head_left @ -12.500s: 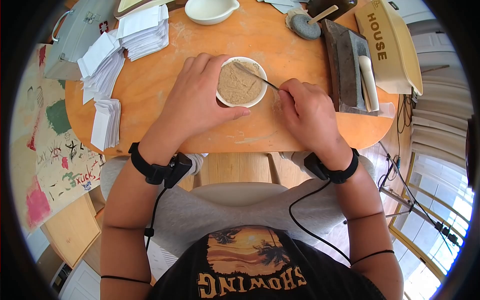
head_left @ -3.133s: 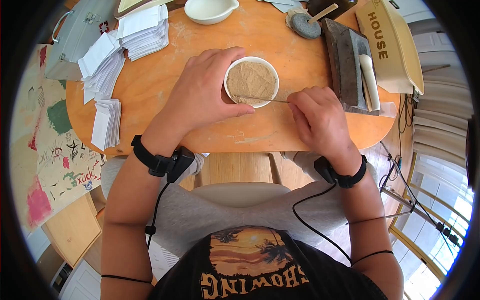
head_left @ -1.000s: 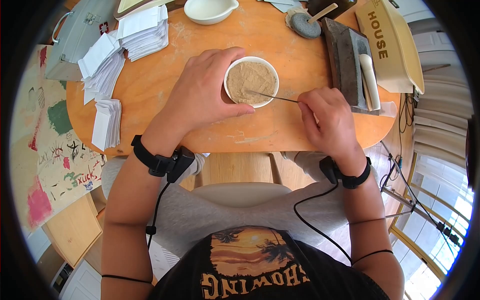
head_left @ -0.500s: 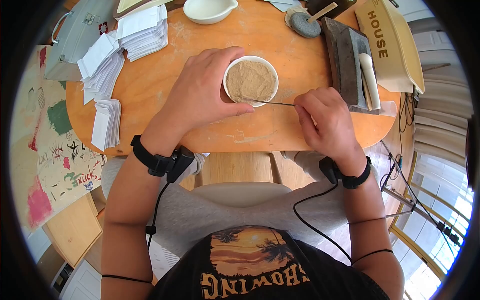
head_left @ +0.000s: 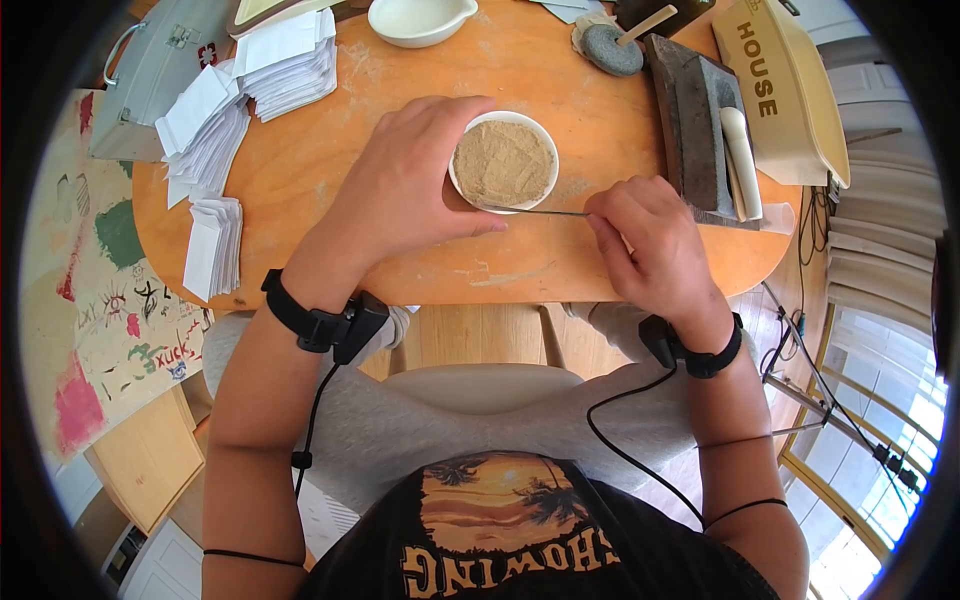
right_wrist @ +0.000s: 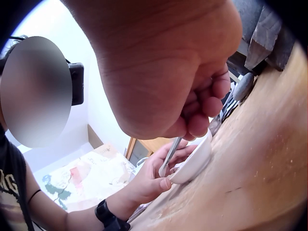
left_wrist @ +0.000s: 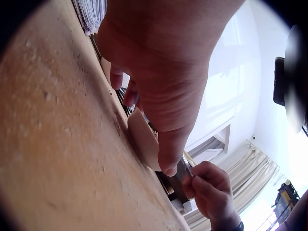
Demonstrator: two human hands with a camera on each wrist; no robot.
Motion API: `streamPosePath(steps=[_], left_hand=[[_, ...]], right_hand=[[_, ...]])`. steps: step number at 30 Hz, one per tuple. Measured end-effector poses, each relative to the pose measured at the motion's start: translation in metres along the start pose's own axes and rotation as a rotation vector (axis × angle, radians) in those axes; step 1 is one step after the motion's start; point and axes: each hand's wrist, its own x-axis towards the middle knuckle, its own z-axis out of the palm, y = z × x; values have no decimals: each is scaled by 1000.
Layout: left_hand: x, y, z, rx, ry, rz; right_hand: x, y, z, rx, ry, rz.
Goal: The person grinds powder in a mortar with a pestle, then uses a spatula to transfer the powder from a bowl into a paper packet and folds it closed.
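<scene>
A small white bowl (head_left: 552, 182) filled with tan powder (head_left: 503, 160) stands on the wooden table. My left hand (head_left: 405, 185) grips the bowl from the left, thumb along the near side and fingers round the far side. In the left wrist view the thumb (left_wrist: 171, 154) lies against the bowl's wall. Right of the bowl, my right hand (head_left: 650, 235) pinches the handle of a thin metal spatula (head_left: 545, 211) between thumb and fingers. The spatula's tip reaches the near rim of the bowl, close to the left thumb; the right wrist view shows its flat end (right_wrist: 165, 166) at the rim.
Stacks of white paper packets (head_left: 290, 65) lie at left beside a grey metal case (head_left: 160, 70). A white spouted bowl (head_left: 420, 22) stands at the back. At right are a grey round stone (head_left: 612, 50), a dark stone block (head_left: 690, 130), a white pestle (head_left: 738, 150) and a cream box (head_left: 775, 90).
Since the oldest frame, the bowl has shifted slightly right and its powder looks flatter. Within the last second the spatula's tip has gone from the powder's middle to the near rim.
</scene>
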Motion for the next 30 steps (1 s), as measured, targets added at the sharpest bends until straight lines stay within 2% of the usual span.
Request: streamPosePath(steps=[24,30], left_hand=[[-1,1,1,5,3,-4],[0,1,1,7,6,1]], right_hand=[[0,-2,13,-16,-2,2],[0,-1,12,-58,34,55]])
